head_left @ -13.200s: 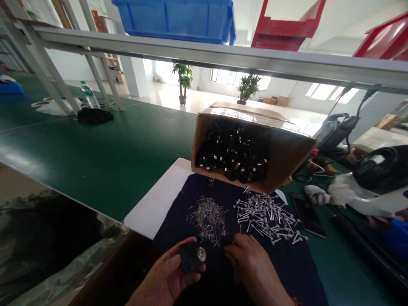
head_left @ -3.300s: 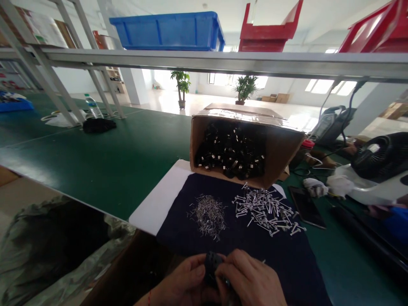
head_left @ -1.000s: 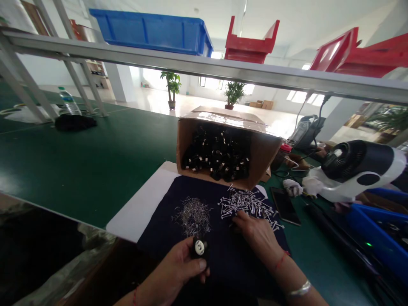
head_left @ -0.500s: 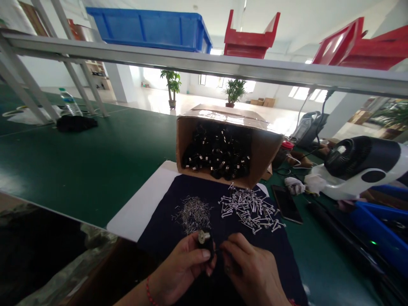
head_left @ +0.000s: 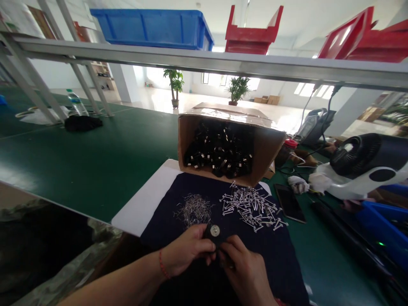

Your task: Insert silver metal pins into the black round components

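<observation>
My left hand [head_left: 188, 250] grips a small black round part [head_left: 213, 233] with a silver centre, held over a dark blue cloth [head_left: 280, 259]. My right hand [head_left: 244, 267] is closed against the same part from the right, its fingertips pinched at the part's lower edge; whether they hold a pin is hidden. Just beyond my hands lie a pile of thin metal pins [head_left: 194, 208] and a pile of silver headed pins [head_left: 251, 206]. Behind them a cardboard box [head_left: 270, 146] lies on its side, full of black parts [head_left: 219, 151].
The cloth rests on a white sheet [head_left: 140, 204] on a green bench [head_left: 79, 157]. A phone [head_left: 289, 204], a black-and-white fan [head_left: 363, 168] and blue bins [head_left: 389, 216] are at the right. A metal rail [head_left: 191, 59] carries blue and red bins overhead. A water bottle [head_left: 75, 104] stands far left.
One second ago my right hand was reaching into the headed pins. It has come back to the black part, and both hands now hold it together, lower and closer to me.
</observation>
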Available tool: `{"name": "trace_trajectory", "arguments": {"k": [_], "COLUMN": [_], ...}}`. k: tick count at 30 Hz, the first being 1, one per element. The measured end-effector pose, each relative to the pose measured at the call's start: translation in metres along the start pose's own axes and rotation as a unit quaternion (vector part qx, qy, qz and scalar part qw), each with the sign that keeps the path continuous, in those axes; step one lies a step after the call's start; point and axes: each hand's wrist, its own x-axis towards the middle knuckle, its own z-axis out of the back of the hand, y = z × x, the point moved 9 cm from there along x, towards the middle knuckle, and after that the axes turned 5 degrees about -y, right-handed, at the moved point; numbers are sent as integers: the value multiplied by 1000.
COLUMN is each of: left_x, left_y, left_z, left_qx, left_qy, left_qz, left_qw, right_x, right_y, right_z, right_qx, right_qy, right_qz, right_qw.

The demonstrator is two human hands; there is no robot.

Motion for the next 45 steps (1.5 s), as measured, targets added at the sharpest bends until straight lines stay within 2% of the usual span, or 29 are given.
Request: {"name": "trace_trajectory", "arguments": {"k": [3,5,8,10,12,16,19,23,32,38,45], "left_x": [7,9,9,9,10,11,11,9,9,6,6], "left_y": [1,1,2,3,3,4,3,1,1,-1,-1], "left_z": [-1,-3,-7,-9,-11,-13,-14,-15,-16,-20,-23], "left_qx": [40,62,86,97,107,124,128,131,135,127,123], "left_qy": [7,12,24,30,34,35,33,36,33,30,48], "left_qz": [16,21,31,35,33,26,24,20,20,21,11], "left_qw": [999,998,996,994,993,991,991,991,990,991,991], "right_x": [-1,4,16,21,21,13,10,9,5,2,-5], "right_y": [-7,-13,-24,-31,-37,-48,-51,-52,-49,-53,-54], "right_z": [0,15,48,58,51,22,14,10,6,3,-4], "right_qx": [54,138,263,311,348,404,411,411,398,414,422], "right_qy": [51,49,-40,-94,-110,-133,-161,-157,-142,-161,-174], "right_qz": [-24,-66,-146,-191,-249,-363,-392,-415,-418,-446,-457], "right_qw": [997,987,953,926,897,829,807,796,804,777,763]}}
